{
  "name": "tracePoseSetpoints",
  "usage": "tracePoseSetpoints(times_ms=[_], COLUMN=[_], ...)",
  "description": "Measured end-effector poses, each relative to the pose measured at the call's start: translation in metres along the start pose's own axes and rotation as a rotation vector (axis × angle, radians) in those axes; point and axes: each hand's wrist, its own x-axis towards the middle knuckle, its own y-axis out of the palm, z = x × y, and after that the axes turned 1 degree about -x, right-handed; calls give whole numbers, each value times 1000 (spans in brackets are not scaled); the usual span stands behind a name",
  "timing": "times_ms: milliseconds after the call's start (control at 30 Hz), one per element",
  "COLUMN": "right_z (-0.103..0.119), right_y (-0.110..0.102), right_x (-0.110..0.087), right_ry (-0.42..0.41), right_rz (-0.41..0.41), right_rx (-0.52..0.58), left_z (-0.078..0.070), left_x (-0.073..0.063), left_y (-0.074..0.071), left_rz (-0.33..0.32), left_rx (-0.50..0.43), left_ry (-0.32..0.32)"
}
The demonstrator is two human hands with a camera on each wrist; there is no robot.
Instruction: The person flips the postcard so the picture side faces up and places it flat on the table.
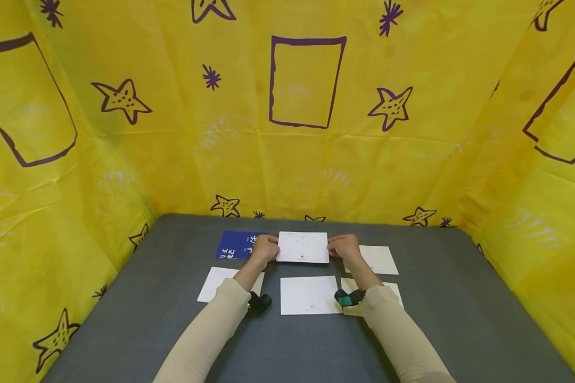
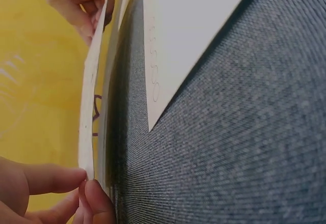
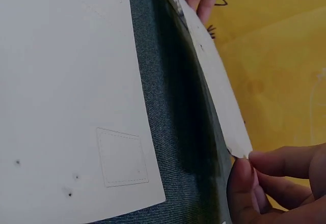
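Note:
A white card point(image 1: 302, 247) with small dark specks is held between both hands at the back of the table. My left hand point(image 1: 266, 248) pinches its left edge, thumb and fingertips on either side in the left wrist view. At the opposite edge my right hand point(image 1: 344, 247) pinches the card the same way. Both wrist views show the card edge-on and lifted off the dark cloth. Directly in front of it lies another white card point(image 1: 309, 296). Beside my left hand is a blue card point(image 1: 236, 245) with white characters, partly covered by that hand.
Under my left forearm lies a white card point(image 1: 219, 281). A cream card point(image 1: 378, 259) and another cream card point(image 1: 394, 290) lie by my right forearm, partly hidden. The grey table point(image 1: 139, 314) meets a yellow patterned curtain point(image 1: 172, 159) at its back and sides.

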Motion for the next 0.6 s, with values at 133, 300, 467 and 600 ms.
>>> tracePoseSetpoints(times_ms=[133, 300, 467, 600], right_z=[-1, -2, -2, -2], right_y=[-1, -2, -3, -5], right_x=[-2, -4, -4, -5], right_ry=[14, 19, 28, 18], right_rz=[14, 44, 38, 36], right_rx=[9, 22, 3, -4], left_z=[0, 0, -2, -3], left_x=[1, 2, 2, 1], left_y=[-1, -2, -4, -5], left_rz=[-7, -15, -7, 0], left_rx=[-38, -92, -146, -191], left_ry=[-12, -35, -66, -79])
